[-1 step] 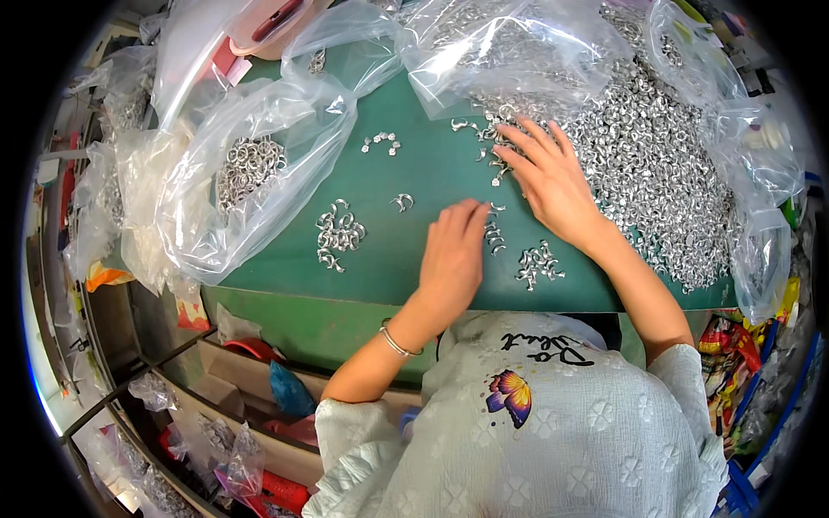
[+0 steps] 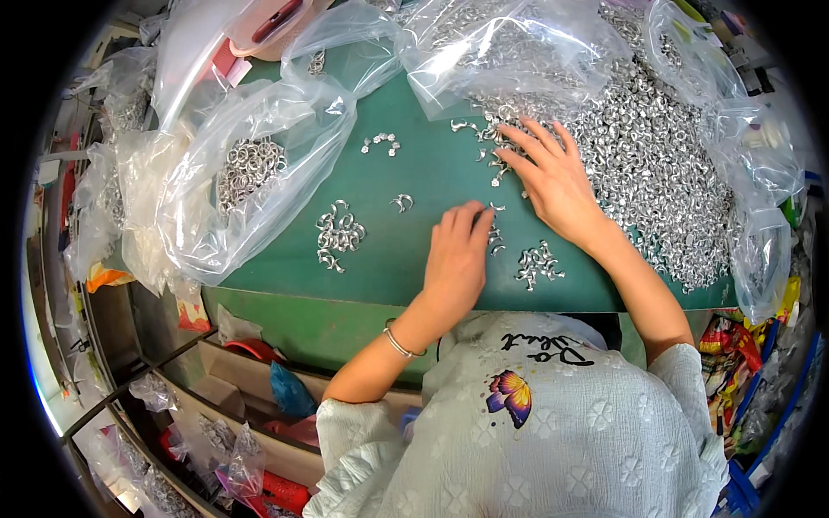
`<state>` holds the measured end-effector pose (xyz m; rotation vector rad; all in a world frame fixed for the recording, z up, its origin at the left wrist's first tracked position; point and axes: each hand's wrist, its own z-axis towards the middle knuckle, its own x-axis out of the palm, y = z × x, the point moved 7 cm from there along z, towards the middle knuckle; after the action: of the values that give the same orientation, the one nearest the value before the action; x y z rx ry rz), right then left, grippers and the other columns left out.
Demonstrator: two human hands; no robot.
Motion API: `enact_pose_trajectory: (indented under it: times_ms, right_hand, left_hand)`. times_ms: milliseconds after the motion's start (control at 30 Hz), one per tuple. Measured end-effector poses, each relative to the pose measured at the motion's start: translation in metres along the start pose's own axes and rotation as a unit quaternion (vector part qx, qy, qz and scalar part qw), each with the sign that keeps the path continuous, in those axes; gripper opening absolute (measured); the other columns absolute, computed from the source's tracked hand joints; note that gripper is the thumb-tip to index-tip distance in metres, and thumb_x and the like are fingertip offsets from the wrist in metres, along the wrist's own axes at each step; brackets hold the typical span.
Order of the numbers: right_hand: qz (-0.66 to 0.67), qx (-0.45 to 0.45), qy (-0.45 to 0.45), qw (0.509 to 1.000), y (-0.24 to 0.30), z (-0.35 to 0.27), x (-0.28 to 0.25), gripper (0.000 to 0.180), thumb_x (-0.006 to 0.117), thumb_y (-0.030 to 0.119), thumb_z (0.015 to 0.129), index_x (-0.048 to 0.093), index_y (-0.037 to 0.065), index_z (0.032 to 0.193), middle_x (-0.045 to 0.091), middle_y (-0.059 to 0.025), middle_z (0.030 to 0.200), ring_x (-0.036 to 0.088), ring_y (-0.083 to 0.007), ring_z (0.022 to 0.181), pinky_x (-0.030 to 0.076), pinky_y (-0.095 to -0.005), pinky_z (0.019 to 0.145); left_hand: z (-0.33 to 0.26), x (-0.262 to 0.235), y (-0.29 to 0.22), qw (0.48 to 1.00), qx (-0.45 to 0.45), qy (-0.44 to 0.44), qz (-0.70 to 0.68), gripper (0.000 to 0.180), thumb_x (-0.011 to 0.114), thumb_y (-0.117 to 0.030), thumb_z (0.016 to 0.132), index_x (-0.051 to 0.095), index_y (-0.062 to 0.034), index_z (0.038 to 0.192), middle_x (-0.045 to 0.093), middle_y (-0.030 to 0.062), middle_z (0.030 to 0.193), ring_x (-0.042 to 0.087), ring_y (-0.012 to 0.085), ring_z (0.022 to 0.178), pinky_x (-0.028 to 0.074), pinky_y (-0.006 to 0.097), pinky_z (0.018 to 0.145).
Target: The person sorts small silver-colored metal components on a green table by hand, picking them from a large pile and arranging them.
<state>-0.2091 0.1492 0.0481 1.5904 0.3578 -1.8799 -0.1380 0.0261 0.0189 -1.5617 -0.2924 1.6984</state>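
My right hand point(image 2: 553, 177) rests with fingers spread on the left edge of a large pile of small silvery ring-like metal pieces point(image 2: 656, 173). A few strays point(image 2: 464, 126) lie by its fingertips. My left hand point(image 2: 458, 255), with a bangle at the wrist, is over the green table point(image 2: 389, 276), its fingers bent and drawn together beside a short row of curved metal pieces point(image 2: 495, 237). Whatever its fingertips may pinch is hidden. Right of that row sits a small cluster of the same pieces point(image 2: 539, 266); further left are another cluster point(image 2: 339, 235) and a pair point(image 2: 402, 203).
A clear plastic bag point(image 2: 302, 164) holding closed-looking rings point(image 2: 250, 168) lies open at the left. Clear plastic sheeting point(image 2: 518, 60) covers the pile's far part. Several more pieces point(image 2: 381, 142) form an arc mid-table. Below the table's front edge is a compartmented drawer point(image 2: 285, 440).
My left hand has shifted very slightly to the right along the short row. My right hand has barely moved, a touch to the right.
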Motion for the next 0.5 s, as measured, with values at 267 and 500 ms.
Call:
enact_pose_trajectory:
  times_ms: [267, 500]
  right_hand:
    - [0.001, 0.009, 0.03, 1.0, 0.002, -0.006, 0.002, 0.041, 0.064, 0.018, 0.085, 0.059, 0.008, 0.125, 0.048, -0.007, 0.14, 0.037, -0.0297, 0.135, 0.025, -0.0519, 0.112]
    - [0.066, 0.009, 0.134, 0.989, 0.015, -0.049, -0.003, 0.052, 0.06, 0.032, 0.091, 0.051, 0.004, 0.134, 0.042, -0.0064, 0.146, 0.025, -0.0278, 0.144, 0.015, -0.0572, 0.116]
  left_hand:
    - [0.012, -0.004, 0.0, 0.999, 0.003, -0.047, 0.001, 0.046, 0.054, 0.012, 0.075, 0.055, 0.0033, 0.12, 0.051, 0.0169, 0.124, 0.049, 0.0349, 0.115, 0.039, 0.045, 0.098]
    - [-0.001, -0.001, -0.004, 0.999, 0.039, -0.012, 0.023, 0.045, 0.055, 0.008, 0.074, 0.055, 0.0041, 0.119, 0.052, 0.0155, 0.123, 0.049, 0.0334, 0.115, 0.038, 0.045, 0.099]
